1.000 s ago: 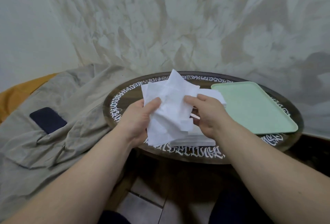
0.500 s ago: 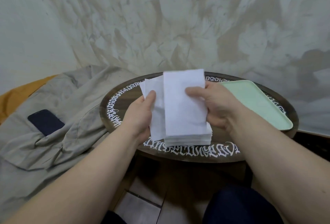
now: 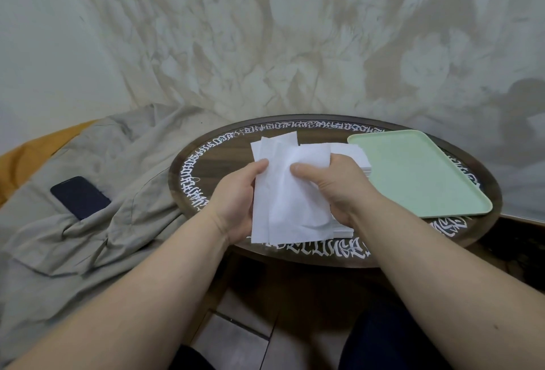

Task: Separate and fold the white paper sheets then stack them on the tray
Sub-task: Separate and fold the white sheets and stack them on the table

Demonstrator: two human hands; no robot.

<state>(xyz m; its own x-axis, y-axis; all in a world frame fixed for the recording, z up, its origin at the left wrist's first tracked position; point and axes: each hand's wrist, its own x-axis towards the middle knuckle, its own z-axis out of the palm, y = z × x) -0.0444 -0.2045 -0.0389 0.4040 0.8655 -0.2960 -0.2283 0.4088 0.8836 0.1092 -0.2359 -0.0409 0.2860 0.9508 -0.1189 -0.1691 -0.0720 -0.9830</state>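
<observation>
Both hands are wrapped up in the paper right now. A white sheet (image 3: 290,192) is pinched along its left edge by the left hand (image 3: 236,201), thumb on top and fingers hidden behind, while the right hand (image 3: 333,189) is curled around the sheet's right side, thumb pressed onto the front face so the paper gets bunched and bowed in the middle. More sheets seem to be fanned behind it at the top left, though how many can't be counted.

The key relation: the held sheet's long axis runs away from the body, roughly upright in the view, and the green tray (image 3: 418,175) lies off to the right, just beside the right hand and well clear of the left. So any placing looks likely to be done rightward by the right hand. A flat paper stack (image 3: 351,156) is partly hidden under the right hand on the round table (image 3: 188,169), touching or nearly touching the tray's near-left edge. Nothing is seen on the tray yet.

Compared with half a second back, a flat, neat rectangle has been crumpled inward, and the right hand has been moved from the top right corner down onto the sheet's face.
</observation>
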